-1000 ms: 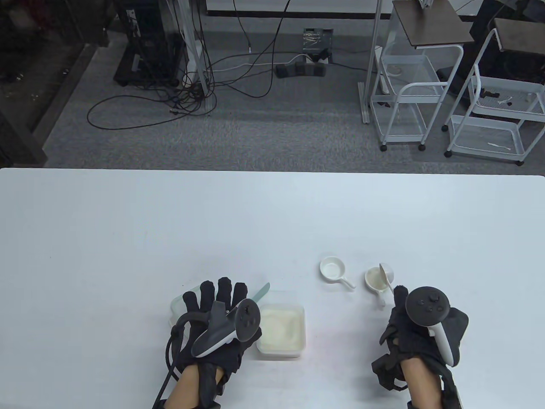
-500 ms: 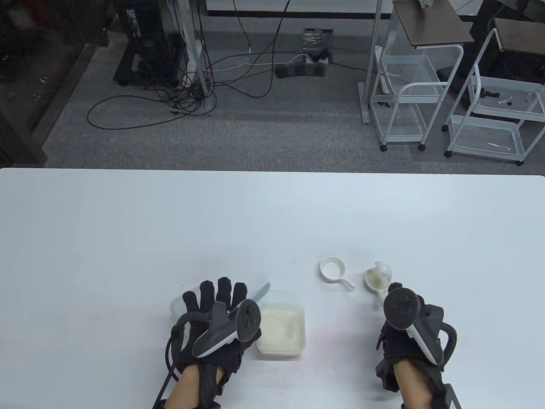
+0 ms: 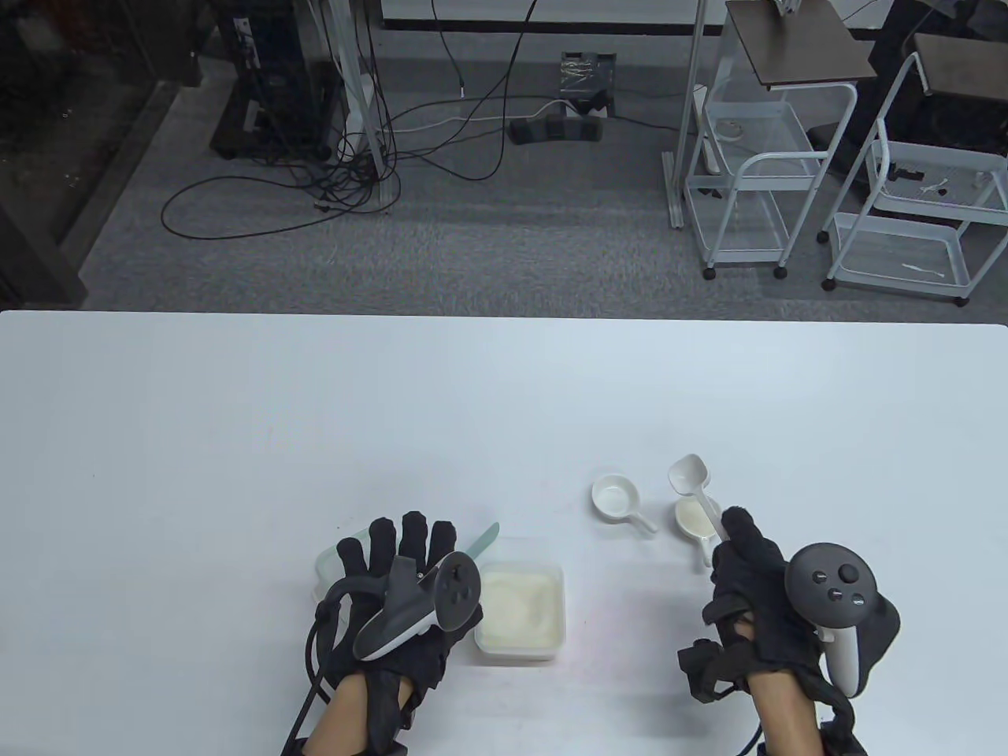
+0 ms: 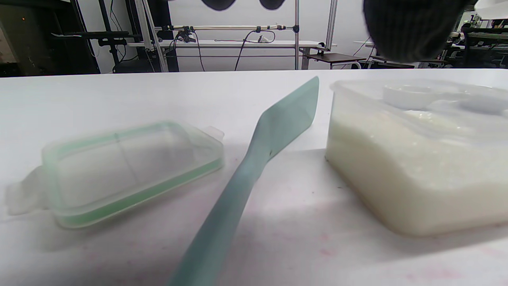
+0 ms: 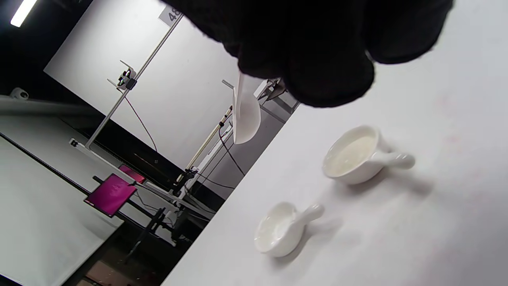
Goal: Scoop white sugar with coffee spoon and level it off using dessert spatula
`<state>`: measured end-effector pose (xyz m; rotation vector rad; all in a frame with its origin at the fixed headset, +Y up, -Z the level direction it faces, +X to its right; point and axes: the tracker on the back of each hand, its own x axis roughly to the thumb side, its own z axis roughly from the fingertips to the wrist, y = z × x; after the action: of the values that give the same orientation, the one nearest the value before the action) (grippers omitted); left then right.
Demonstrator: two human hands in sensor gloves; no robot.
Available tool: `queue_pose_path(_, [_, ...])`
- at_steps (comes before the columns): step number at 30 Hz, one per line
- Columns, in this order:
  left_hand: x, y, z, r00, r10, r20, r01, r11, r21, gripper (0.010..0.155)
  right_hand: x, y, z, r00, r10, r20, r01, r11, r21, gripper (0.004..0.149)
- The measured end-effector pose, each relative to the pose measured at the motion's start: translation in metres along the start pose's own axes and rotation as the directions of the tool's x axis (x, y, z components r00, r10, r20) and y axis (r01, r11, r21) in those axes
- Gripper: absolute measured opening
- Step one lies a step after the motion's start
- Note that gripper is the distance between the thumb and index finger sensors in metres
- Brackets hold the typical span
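Most of the teal-green silicone dessert spatula (image 3: 487, 539) is buried under the left hand (image 3: 398, 602) in the table view, only the blade tip pokes out past the fingers. The left wrist view shows it way better: the spatula (image 4: 254, 167) lies flat on the white table (image 3: 315, 425), between a clear plastic lid with a green seal (image 4: 127, 167) and the clear square tub of white sugar (image 4: 412, 159). The lid is mostly hidden under the glove from above too. The handle end runs off the bottom of the wrist frame, so I can't tell if the palm touches it. The left fingers are stretched out straight and flat over the lid and spatula, gripping nothing.

The right hand (image 3: 768, 602) pinches the handle of the white plastic coffee spoon (image 3: 691, 479), fingers curled around its lower end, so that part is covered by the glove. The spoon's bowl sits up over the far rim of a small white ceramic cup with a side handle (image 3: 694, 518), which holds something pale; whether the spoon has sugar in it is hard to make out. In the right wrist view the black glove blocks the top of the frame, with the spoon (image 5: 245, 111) hanging out from beneath it. An empty-looking second white handled cup (image 3: 617, 499) sits just left of the first.
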<state>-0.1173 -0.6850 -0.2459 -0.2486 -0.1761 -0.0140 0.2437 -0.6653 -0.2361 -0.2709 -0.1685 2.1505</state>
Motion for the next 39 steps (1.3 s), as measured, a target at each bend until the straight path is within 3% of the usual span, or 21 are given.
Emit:
queue_pose_path(6, [-0.001, -0.001, -0.001, 1.0, 0.003, -0.007, -0.003, 1.0, 0.0, 0.099, 0.018, 0.011, 0.007, 0.991, -0.128, 0.035, 0.122, 0.984, 0.126, 0.048])
queue_pose_path(14, [-0.007, 0.001, -0.002, 0.999, 0.046, 0.005, -0.046, 0.998, 0.044, 0.097, 0.049, 0.03, 0.022, 0.981, -0.098, 0.166, 0.047, 0.956, 0.289, 0.048])
queue_pose_path(21, [-0.002, 0.001, -0.001, 0.987, 0.103, 0.124, -0.116, 0.988, 0.102, 0.096, 0.064, 0.05, 0.031, 0.947, 0.041, 0.318, -0.178, 0.893, 0.414, 0.048])
queue_pose_path(28, [0.009, -0.009, -0.005, 0.939, 0.195, 0.282, -0.208, 0.978, 0.015, 0.098, 0.074, 0.07, 0.042, 0.88, 0.187, 0.437, -0.384, 0.821, 0.423, 0.048])
queue_pose_path(32, [0.008, -0.018, -0.011, 0.909, 0.261, 0.326, -0.265, 0.964, -0.032, 0.102, 0.083, 0.076, 0.051, 0.805, 0.304, 0.509, -0.517, 0.78, 0.352, 0.048])
queue_pose_path(39, [0.01, -0.03, -0.018, 0.91, 0.21, 0.358, -0.224, 0.975, -0.003, 0.11, 0.09, 0.09, 0.062, 0.688, 0.445, 0.574, -0.674, 0.684, 0.279, 0.049])
